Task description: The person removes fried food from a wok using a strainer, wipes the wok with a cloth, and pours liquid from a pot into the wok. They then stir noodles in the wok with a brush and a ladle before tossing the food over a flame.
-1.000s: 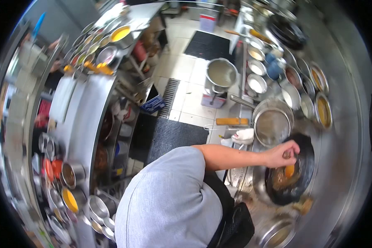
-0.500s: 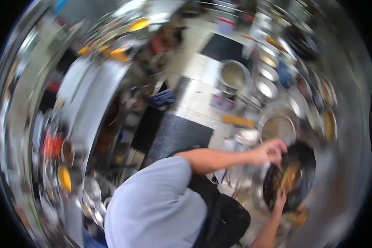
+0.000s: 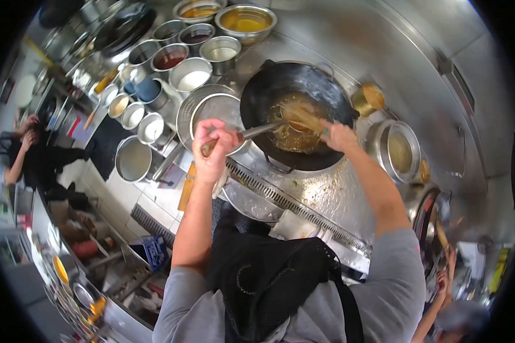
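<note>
A black wok point(image 3: 260, 94) sits on the steel range with brownish liquid point(image 3: 297, 143) in its bottom. My left hand point(image 3: 212, 143) is closed around the wooden grip of a metal ladle point(image 3: 260, 130), whose shaft reaches over the wok's near left rim. The ladle's head is mostly covered by a bamboo wok brush point(image 3: 303, 119). My right hand point(image 3: 342, 137) grips the brush's near end above the wok's right side, and the bristles spread over the liquid.
Left of the wok are a strainer point(image 3: 212, 106) and several seasoning pots. A basin of yellow liquid point(image 3: 246, 22) stands behind. To the right are a can point(image 3: 369, 98) and a steel pot point(image 3: 403, 151). Other people work at far left and lower right.
My view has swung round to face the wok, and the blur has cleared. Both hands are still at the wok, with the brush over its inside.
</note>
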The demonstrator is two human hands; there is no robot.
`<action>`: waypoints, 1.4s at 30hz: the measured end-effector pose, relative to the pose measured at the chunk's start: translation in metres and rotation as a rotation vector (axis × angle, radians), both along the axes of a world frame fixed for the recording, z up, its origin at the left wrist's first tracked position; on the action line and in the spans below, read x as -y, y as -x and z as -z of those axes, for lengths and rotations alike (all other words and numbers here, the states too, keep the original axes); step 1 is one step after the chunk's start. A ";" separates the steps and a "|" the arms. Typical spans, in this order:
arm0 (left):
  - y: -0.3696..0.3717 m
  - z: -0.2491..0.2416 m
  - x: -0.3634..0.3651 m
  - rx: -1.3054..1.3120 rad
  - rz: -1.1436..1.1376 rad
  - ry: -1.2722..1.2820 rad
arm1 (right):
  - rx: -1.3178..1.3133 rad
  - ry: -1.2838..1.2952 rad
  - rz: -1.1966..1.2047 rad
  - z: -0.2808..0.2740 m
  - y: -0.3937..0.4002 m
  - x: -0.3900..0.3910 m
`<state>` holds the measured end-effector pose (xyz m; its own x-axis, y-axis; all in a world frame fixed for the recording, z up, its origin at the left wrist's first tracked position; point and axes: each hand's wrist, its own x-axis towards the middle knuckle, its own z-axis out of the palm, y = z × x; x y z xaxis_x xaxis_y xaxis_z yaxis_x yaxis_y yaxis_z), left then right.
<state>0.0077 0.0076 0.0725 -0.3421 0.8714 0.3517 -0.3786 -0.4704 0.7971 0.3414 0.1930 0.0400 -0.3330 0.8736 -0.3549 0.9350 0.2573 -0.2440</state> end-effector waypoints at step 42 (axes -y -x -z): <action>0.080 0.042 -0.026 -1.186 0.381 0.519 | 0.199 -0.124 0.123 0.016 0.054 0.031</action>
